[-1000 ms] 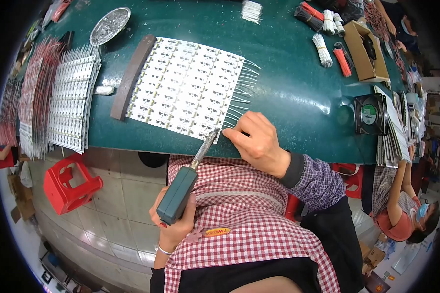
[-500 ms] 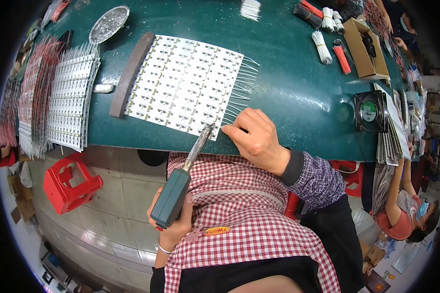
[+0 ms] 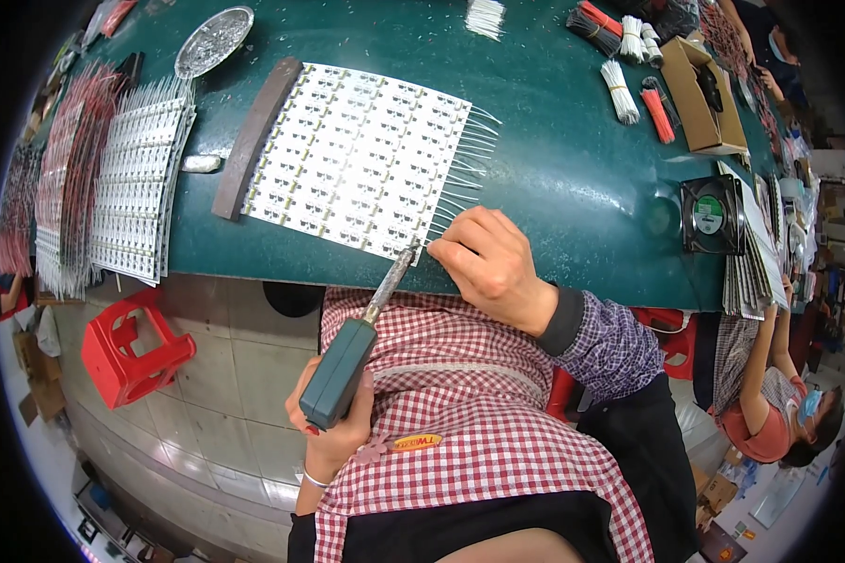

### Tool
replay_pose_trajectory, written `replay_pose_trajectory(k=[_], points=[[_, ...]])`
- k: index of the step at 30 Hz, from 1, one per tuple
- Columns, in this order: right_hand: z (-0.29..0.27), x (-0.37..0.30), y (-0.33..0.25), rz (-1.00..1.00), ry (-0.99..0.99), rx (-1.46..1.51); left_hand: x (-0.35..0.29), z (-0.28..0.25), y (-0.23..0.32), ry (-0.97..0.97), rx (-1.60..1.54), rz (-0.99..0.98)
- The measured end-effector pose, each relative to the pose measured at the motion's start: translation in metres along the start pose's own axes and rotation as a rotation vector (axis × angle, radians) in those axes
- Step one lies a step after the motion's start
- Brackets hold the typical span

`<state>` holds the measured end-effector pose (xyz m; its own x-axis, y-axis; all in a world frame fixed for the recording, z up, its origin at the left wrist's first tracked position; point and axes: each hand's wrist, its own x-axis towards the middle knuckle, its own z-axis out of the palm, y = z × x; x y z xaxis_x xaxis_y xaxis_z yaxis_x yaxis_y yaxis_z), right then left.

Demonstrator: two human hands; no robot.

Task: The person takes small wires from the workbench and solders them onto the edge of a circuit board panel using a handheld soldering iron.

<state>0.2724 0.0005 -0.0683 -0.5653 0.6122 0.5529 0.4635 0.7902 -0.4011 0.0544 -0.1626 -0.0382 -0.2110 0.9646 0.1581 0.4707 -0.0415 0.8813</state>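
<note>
My left hand is wrapped round the dark green handle of a soldering iron. The iron points up and to the right, its tip at the near right corner of a white circuit board panel. Just beside that corner, my right hand is closed in a pinch on a thin white wire, mostly hidden by the fingertips. Several white wires stick out in a row from the panel's right edge. A dark brown bar lies along the panel's left edge.
Stacks of wired panels stand at the left, near a metal dish of scraps. Wire bundles, an open cardboard box and a black fan sit at the right. A red stool is below; a co-worker sits at right.
The iron's tip has shifted slightly right, closer to my right fingertips, and its handle has tilted a little more upright. My right hand is almost still.
</note>
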Motion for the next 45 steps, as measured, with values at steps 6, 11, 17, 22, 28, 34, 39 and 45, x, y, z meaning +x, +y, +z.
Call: replay_pose_trajectory(k=[6,11,17,22,28,34,39,45], points=[[0.000,0.002,-0.001,-0.009,0.035,-0.002,0.002,-0.001,0.001,-0.028,0.063,0.070],[0.000,0.002,0.000,-0.015,0.031,-0.007,-0.010,0.001,-0.007,0.025,0.037,-0.056],[0.000,0.001,0.002,-0.007,0.017,-0.010,-0.018,-0.004,-0.012,0.026,-0.008,-0.102],[-0.009,0.008,-0.002,0.034,-0.011,0.048,-0.012,-0.003,-0.010,0.020,-0.051,-0.107],[-0.032,0.060,0.066,0.082,0.131,-0.115,0.008,0.003,-0.005,0.088,-0.181,-0.297],[-0.026,0.105,0.177,0.199,0.207,-0.323,0.038,0.001,0.017,0.015,-0.075,-0.277],[-0.009,0.125,0.213,0.353,0.064,-0.316,0.032,0.006,-0.007,0.051,-0.138,-0.362],[-0.002,0.133,0.222,0.298,-0.022,-0.356,0.034,0.010,-0.010,0.144,-0.159,-0.281]])
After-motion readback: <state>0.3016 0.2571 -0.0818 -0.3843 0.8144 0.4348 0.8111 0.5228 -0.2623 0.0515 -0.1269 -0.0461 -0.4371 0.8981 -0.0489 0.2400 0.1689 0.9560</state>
